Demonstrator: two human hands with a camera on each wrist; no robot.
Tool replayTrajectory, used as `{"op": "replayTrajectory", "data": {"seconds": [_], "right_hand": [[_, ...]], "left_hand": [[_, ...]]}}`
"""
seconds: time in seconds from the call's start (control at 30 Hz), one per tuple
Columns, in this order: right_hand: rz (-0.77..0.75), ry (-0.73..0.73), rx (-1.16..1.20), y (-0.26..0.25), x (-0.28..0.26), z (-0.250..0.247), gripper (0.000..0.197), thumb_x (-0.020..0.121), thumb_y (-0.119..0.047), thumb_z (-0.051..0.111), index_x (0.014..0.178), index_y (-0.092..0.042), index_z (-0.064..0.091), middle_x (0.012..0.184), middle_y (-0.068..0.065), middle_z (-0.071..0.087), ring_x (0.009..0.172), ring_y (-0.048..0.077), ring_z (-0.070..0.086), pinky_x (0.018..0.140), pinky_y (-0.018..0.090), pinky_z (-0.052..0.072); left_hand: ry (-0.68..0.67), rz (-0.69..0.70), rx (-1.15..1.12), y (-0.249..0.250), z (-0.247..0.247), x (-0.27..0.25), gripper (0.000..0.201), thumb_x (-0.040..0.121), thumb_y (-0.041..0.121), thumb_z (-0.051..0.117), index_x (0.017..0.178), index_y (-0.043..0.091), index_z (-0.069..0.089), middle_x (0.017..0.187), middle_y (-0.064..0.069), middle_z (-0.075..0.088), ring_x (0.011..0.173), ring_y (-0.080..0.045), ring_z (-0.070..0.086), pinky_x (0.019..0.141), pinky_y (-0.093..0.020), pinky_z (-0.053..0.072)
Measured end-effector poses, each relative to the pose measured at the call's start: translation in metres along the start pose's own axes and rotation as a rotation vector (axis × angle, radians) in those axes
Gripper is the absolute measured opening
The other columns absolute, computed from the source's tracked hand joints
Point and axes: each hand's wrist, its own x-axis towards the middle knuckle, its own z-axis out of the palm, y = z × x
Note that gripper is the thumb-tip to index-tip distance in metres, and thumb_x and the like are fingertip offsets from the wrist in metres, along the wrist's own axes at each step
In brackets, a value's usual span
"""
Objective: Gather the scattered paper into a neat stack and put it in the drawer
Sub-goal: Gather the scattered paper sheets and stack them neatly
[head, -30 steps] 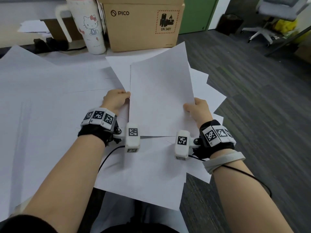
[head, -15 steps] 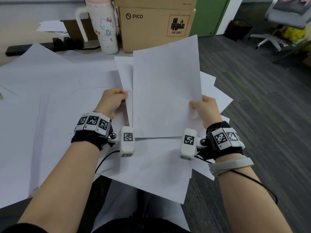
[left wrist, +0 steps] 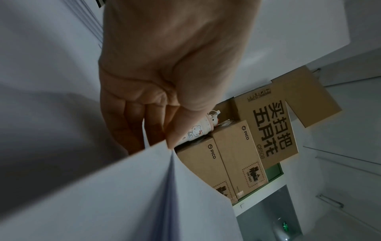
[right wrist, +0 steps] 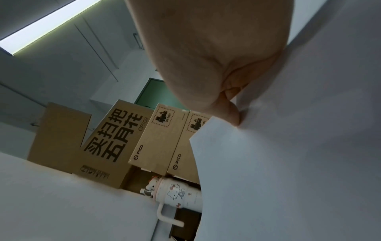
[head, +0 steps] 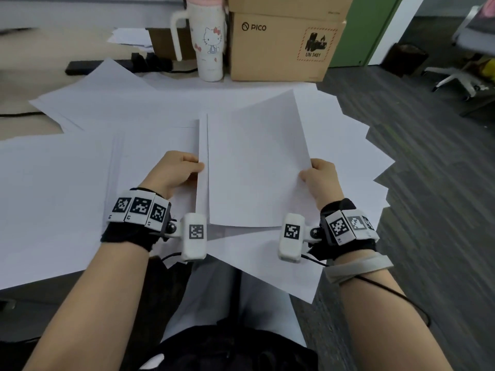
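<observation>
left hand (head: 179, 171) pinching the left edge of a small bundle of sheets (head: 254, 167), thumb over, fingers under; right hand (head: 320, 178) pinching the right edge the same way; bundle held just above the desk, edges not squared, one sheet sticking out on the left; more loose paper (head: 348, 145) fanned underneath and spread across the desk (head: 24, 121), some overhanging the near edge; drawer not visible; paper is light, floppy, slick sheet on sheet, so likely to slide and fan; best held at opposite long edges mid-length, then tapped on the desk to align; tumbler (head: 209, 46) and cardboard box (head: 284, 46) at the back
</observation>
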Motion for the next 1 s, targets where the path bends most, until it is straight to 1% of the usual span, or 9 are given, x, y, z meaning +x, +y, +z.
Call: {"op": "replayTrajectory", "data": {"seconds": [0.1, 0.2, 0.27, 0.33, 0.5, 0.63, 0.7, 0.9, 1.0], "right_hand": [[-0.018, 0.006, -0.039, 0.003, -0.008, 0.009, 0.026, 0.072, 0.012, 0.036, 0.059, -0.011, 0.035, 0.059, 0.002, 0.029, 0.061, 0.019, 0.024, 0.053, 0.024, 0.019], [-0.041, 0.033, -0.073, 0.004, -0.019, 0.018, 0.019, 0.074, 0.011, 0.037, 0.076, 0.006, 0.055, 0.065, 0.006, 0.042, 0.066, 0.021, 0.034, 0.055, 0.025, 0.026], [-0.051, 0.041, -0.1, 0.004, -0.024, 0.022, 0.029, 0.076, 0.01, 0.037, 0.093, 0.008, 0.061, 0.074, 0.008, 0.051, 0.071, 0.023, 0.042, 0.057, 0.025, 0.031], [-0.053, 0.037, -0.122, 0.003, -0.028, 0.025, 0.034, 0.078, 0.009, 0.037, 0.101, 0.004, 0.062, 0.08, 0.007, 0.055, 0.077, 0.024, 0.047, 0.061, 0.026, 0.036], [-0.053, 0.056, -0.154, 0.001, -0.037, 0.029, 0.041, 0.081, 0.008, 0.038, 0.117, 0.001, 0.057, 0.097, 0.006, 0.053, 0.087, 0.023, 0.048, 0.07, 0.026, 0.037], [-0.077, 0.096, -0.114, -0.007, -0.039, 0.026, 0.031, 0.082, 0.008, 0.04, 0.107, -0.003, 0.055, 0.096, 0.006, 0.052, 0.087, 0.023, 0.047, 0.06, 0.025, 0.036], [-0.086, 0.112, -0.044, -0.014, -0.037, 0.025, 0.022, 0.081, 0.006, 0.041, 0.098, -0.006, 0.05, 0.088, 0.003, 0.052, 0.085, 0.023, 0.047, 0.06, 0.025, 0.037], [-0.242, 0.133, 0.329, -0.043, -0.051, 0.027, 0.025, 0.081, 0.005, 0.05, 0.09, -0.018, 0.049, 0.092, 0.006, 0.057, 0.08, 0.019, 0.052, 0.069, 0.029, 0.044], [-0.325, 0.14, 0.489, -0.051, -0.062, 0.031, 0.032, 0.085, 0.007, 0.047, 0.096, -0.022, 0.043, 0.084, 0.002, 0.06, 0.073, 0.015, 0.052, 0.068, 0.022, 0.044]], "left_hand": [[0.005, 0.005, 0.039, -0.007, 0.0, -0.012, 0.013, 0.093, 0.001, 0.053, 0.098, -0.004, 0.064, 0.088, -0.012, 0.061, 0.066, -0.013, 0.055, 0.052, -0.008, 0.047], [0.027, 0.018, 0.014, -0.014, 0.001, -0.018, 0.019, 0.096, 0.008, 0.052, 0.08, 0.011, 0.063, 0.082, 0.002, 0.062, 0.068, -0.002, 0.056, 0.048, 0.0, 0.04], [0.025, 0.025, -0.017, -0.016, 0.003, -0.021, 0.017, 0.097, 0.014, 0.052, 0.088, 0.008, 0.065, 0.086, 0.001, 0.064, 0.073, -0.002, 0.061, 0.06, -0.004, 0.045], [-0.022, 0.041, -0.011, -0.017, 0.006, -0.023, 0.018, 0.096, 0.012, 0.054, 0.107, 0.002, 0.064, 0.095, -0.004, 0.067, 0.086, -0.012, 0.063, 0.081, -0.019, 0.049], [-0.068, 0.11, 0.005, -0.022, 0.008, -0.031, 0.029, 0.092, -0.004, 0.051, 0.117, 0.007, 0.06, 0.103, -0.011, 0.067, 0.093, -0.021, 0.064, 0.089, -0.027, 0.05], [-0.024, 0.198, -0.07, -0.02, 0.005, -0.041, 0.031, 0.092, -0.005, 0.051, 0.116, 0.013, 0.061, 0.087, 0.0, 0.069, 0.071, -0.006, 0.067, 0.069, -0.017, 0.054], [0.025, 0.258, -0.137, -0.014, 0.002, -0.046, 0.031, 0.093, -0.004, 0.051, 0.107, 0.021, 0.062, 0.077, 0.009, 0.07, 0.066, -0.004, 0.065, 0.064, -0.021, 0.052], [0.178, 0.448, -0.276, 0.005, -0.008, -0.062, 0.03, 0.093, -0.008, 0.047, 0.102, 0.018, 0.059, 0.076, 0.013, 0.069, 0.065, 0.005, 0.063, 0.06, -0.01, 0.047], [0.236, 0.468, -0.347, 0.006, -0.013, -0.062, 0.031, 0.089, -0.011, 0.05, 0.086, 0.018, 0.062, 0.076, 0.014, 0.07, 0.074, -0.003, 0.065, 0.069, -0.016, 0.051]]}}
